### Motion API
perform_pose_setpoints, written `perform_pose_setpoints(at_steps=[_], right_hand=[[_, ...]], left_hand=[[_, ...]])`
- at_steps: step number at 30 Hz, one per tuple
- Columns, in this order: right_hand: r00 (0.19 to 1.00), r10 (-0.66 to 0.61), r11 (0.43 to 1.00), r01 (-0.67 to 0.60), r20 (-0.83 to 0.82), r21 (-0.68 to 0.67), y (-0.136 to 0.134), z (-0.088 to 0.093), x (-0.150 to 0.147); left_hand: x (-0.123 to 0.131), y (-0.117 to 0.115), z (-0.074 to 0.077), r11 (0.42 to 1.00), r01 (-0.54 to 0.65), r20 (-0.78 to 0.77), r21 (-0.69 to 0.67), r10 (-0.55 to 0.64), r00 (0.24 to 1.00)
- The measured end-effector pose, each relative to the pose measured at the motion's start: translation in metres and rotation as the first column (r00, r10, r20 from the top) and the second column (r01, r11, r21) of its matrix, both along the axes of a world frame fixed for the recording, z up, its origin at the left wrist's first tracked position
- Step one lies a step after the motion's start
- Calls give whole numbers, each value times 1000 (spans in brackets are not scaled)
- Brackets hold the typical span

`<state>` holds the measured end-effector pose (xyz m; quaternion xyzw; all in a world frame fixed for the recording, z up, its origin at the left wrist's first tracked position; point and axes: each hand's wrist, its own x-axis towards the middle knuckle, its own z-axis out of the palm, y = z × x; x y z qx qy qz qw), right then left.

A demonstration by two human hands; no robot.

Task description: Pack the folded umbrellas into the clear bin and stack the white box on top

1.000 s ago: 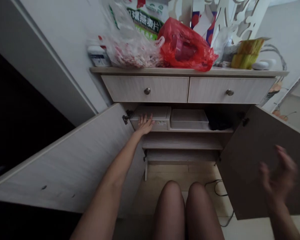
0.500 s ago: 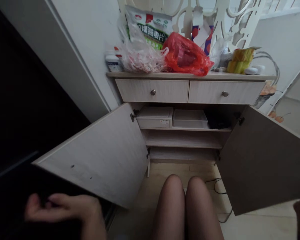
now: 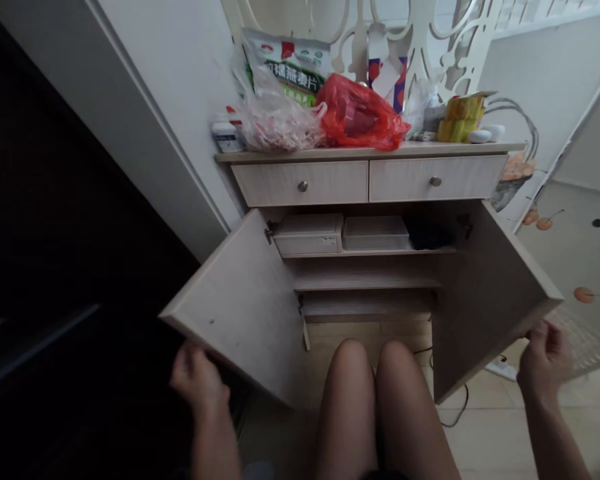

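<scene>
I sit facing a low wooden cabinet with both doors swung open. My left hand is curled at the lower outer edge of the left door. My right hand hovers just under the outer corner of the right door, fingers loosely bent and apart, with nothing in them. Whether it touches the door I cannot tell. On the top shelf inside lie a white box, a clear lidded box and a dark object. The lower shelves look bare.
Two shut drawers sit above the opening. The cabinet top holds a red bag, a clear bag, a cereal packet and yellow packs. My knees are close in front. A cable lies on the floor.
My left hand left the white box, dropped low and now rests at the left door's edge. My right hand came back into view by the right door. Both doors have swung inward.
</scene>
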<state>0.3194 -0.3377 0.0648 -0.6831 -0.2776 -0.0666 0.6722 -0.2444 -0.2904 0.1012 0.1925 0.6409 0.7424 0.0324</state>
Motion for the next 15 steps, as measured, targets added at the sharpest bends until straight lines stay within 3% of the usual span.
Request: perform_pose_setpoints(at_steps=[6,11,15], right_hand=[[925,377,925,-378,39,25,27,17,-73],[827,554,832,-546,93,-102,75,32,-114],[813,561,814,-508,155,-283,119,48,-142]], left_hand=[[82,17,-30,974,225,-282,-34,-226,933],[148,68,-22,854,500,-389,-146,-514,764],[190,116,-11,767,592,-412,-248,-637,652]])
